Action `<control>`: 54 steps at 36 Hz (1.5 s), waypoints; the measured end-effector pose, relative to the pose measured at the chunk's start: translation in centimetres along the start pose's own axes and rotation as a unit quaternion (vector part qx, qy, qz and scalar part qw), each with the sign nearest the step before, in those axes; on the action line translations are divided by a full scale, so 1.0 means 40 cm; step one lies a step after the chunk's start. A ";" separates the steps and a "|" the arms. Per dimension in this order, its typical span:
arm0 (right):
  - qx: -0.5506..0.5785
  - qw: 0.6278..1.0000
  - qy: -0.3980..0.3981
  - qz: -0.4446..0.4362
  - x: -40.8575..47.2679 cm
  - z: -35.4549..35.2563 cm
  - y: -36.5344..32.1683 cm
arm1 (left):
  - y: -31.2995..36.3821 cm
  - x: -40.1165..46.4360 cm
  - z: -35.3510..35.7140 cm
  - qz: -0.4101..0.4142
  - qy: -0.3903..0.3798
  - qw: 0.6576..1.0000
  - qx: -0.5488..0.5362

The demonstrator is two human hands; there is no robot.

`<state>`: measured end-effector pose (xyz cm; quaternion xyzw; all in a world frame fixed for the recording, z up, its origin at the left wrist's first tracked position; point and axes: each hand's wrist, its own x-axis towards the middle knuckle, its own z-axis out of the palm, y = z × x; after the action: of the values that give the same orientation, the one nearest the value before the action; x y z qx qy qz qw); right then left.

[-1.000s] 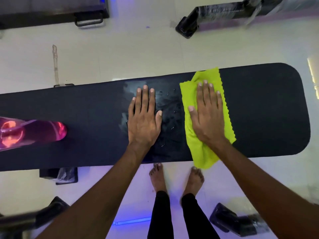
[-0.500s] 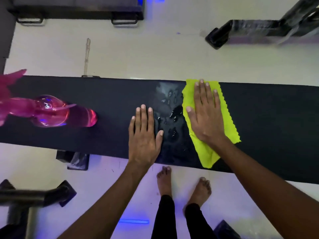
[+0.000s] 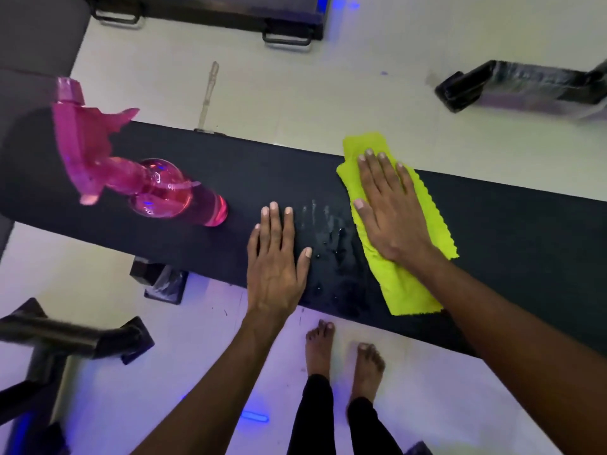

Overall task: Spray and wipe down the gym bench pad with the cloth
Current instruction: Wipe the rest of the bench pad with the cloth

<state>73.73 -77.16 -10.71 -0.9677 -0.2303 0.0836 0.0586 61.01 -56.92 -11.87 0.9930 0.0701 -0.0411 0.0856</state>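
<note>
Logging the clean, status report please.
Right hand flat on yellow-green cloth. Left hand flat on bench pad. Wet patch between them. Pink spray bottle stands left, clear.

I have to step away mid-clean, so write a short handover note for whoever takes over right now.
Left hand: flat and open on the bench pad, holding nothing.
Right hand: fingers straight, pressing the yellow-green cloth onto the pad.
Spray bottle: on the pad, left of both hands.
Done: spray is on; droplets show between the hands.
Left: wipe up that wet patch, then the rest of the pad.
</note>
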 end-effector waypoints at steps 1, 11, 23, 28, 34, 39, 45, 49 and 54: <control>0.007 1.000 0.006 0.023 -0.005 0.002 0.002 | -0.007 -0.003 0.001 -0.003 0.002 1.000 0.005; -0.001 0.989 0.014 0.145 -0.115 0.050 -0.153 | -0.018 -0.013 0.034 -0.004 0.037 0.999 0.023; 0.007 1.000 0.022 0.014 0.000 0.023 -0.045 | -0.024 -0.010 0.050 -0.005 0.057 0.998 0.020; 0.019 0.991 0.037 0.125 -0.146 0.051 -0.081 | -0.023 -0.009 0.052 -0.005 0.057 0.998 0.026; 0.003 0.997 0.020 0.073 -0.100 0.061 -0.168 | -0.027 -0.010 0.054 0.000 0.059 0.998 0.023; 0.003 0.998 0.017 -0.064 0.029 0.046 -0.107 | -0.030 -0.010 0.054 0.004 0.067 0.998 0.019; 0.024 0.995 0.059 0.077 -0.069 0.057 -0.114 | -0.031 -0.010 0.044 0.005 0.057 0.998 0.003; 0.033 0.980 0.072 0.183 -0.173 0.073 -0.189 | -0.031 -0.011 0.043 0.007 0.054 0.998 -0.010; -0.004 0.992 0.041 0.118 -0.123 0.078 -0.221 | -0.034 -0.012 0.043 0.015 0.052 0.998 -0.017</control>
<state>64.95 -71.35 -11.75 -0.9910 -0.1122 0.0497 0.0543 60.23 -55.96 -13.75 0.9932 0.0601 0.0132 0.0991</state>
